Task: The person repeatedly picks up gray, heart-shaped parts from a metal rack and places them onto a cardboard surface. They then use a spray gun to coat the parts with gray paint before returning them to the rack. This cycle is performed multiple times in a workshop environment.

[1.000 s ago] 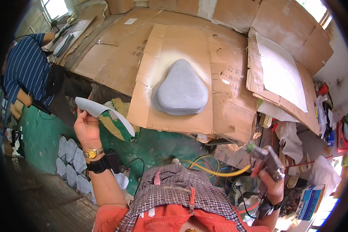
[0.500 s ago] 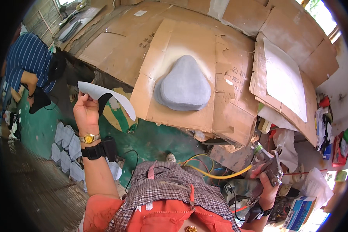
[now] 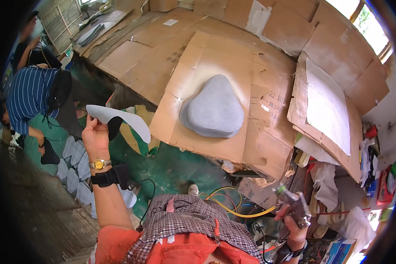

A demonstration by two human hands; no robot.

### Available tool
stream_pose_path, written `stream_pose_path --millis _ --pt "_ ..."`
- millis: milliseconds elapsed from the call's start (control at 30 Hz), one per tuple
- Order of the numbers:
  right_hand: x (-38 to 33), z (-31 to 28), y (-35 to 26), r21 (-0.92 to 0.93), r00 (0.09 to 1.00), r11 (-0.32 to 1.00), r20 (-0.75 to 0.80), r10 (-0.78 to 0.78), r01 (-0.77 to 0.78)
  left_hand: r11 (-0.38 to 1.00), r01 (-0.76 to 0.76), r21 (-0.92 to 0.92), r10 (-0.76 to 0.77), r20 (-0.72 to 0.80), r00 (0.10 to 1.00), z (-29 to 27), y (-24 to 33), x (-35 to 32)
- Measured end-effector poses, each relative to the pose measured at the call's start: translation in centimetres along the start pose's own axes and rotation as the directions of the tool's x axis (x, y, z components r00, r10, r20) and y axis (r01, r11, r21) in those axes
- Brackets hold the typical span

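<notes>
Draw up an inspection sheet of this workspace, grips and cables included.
Surface: cardboard-covered table, with a pale patch beside the grey form.
Work pieces: grey form, roughly triangular, on the table; curved grey sheet, raised.
Clutter: white plastic bag, right.
Grips: left grip pinches the grey sheet; right grip holds a metal tool.
Cables: yellow hose runs toward the metal tool; black cable near the left forearm.
Surroundings: person in striped shirt bending, left.
</notes>
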State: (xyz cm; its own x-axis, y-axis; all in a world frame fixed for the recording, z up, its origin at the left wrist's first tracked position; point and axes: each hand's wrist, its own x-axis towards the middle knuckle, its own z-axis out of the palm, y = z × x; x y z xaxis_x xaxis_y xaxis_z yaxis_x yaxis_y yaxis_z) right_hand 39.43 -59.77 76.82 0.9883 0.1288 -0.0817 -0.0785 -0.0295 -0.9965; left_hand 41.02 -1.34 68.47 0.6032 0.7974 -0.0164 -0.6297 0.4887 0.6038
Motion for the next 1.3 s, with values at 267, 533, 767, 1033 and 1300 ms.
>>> stream_pose_path --millis 267,533,767,1033,1300 --pt "0.0 1.1 -0.3 -0.019 0.998 0.999 0.028 0.052 -0.051 0.998 -0.046 0.031 0.049 -0.096 0.994 -5.9 3.6 -1.3" --pt "4.5 13.6 1.2 -0.116 0.952 0.991 0.291 0.097 -0.066 0.987 -0.131 -0.088 0.106 -0.245 0.964 -19.2 9.5 -10.9" --pt "3.8 27.5 9.8 -0.364 0.53 0.868 0.689 0.495 -0.338 0.962 -0.21 -0.174 0.082 -0.549 0.832 -31.7 10.3 -19.4" --pt "-2.0 41.3 19.2 -0.659 0.207 0.723 0.693 0.69 -0.205 0.909 -0.412 -0.066 0.191 -0.813 0.55 -56.7 14.9 -22.0" --pt "-5.8 48.6 26.7 -0.839 0.096 0.536 0.528 0.844 -0.095 0.832 -0.527 0.174 0.371 -0.881 0.294 -73.1 15.6 -29.6"
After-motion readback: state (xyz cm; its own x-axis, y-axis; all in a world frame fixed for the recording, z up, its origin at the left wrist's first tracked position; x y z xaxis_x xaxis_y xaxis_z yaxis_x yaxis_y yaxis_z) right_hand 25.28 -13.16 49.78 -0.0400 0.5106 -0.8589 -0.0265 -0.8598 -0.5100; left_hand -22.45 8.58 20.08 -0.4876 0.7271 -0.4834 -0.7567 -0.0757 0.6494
